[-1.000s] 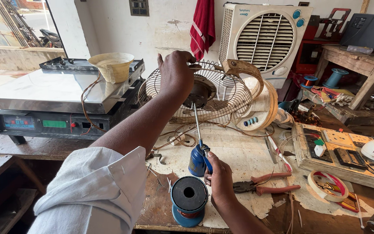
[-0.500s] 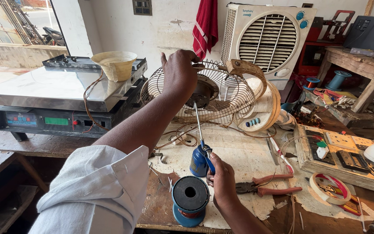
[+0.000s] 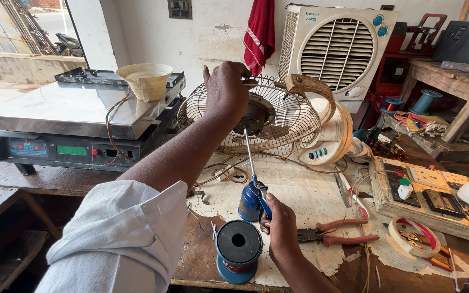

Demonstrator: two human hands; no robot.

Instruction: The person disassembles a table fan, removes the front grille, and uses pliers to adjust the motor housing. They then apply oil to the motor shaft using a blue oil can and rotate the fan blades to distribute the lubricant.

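**Reader:** Fingers first, please: what are they doing?

**Describer:** Fingers of the right hand [image 3: 280, 228] are clamped around a small blue oil can [image 3: 252, 202], one finger pressing its lever. Its long thin spout [image 3: 249, 153] rises at a slight tilt toward the hub of a wire fan guard [image 3: 294, 122]. The left hand [image 3: 225, 89] is closed over the top rim of that guard, fingers curled on the wire.

**Reader:** Where does the can sit?

**Describer:** Low over the paper-covered wooden workbench [image 3: 310, 190], just in front of the fan; whether its base touches the bench I cannot tell. (What is inside the can is hidden.)

**Reader:** And around it?

**Describer:** Just beside the right hand, nearer the bench edge, stands a blue spool [image 3: 238, 249] with a black top. To the right lie red-handled pliers [image 3: 335, 232], then a roll of tape [image 3: 410, 236]. A wooden switchboard [image 3: 435, 198] sits farther right. Left of the fan, a pale bowl [image 3: 143, 81] rests on a steel weighing scale [image 3: 71, 116]; I cannot make out its contents. Behind the fan stands a white air cooler [image 3: 337, 46], and a red cloth [image 3: 260, 30] hangs on the wall.
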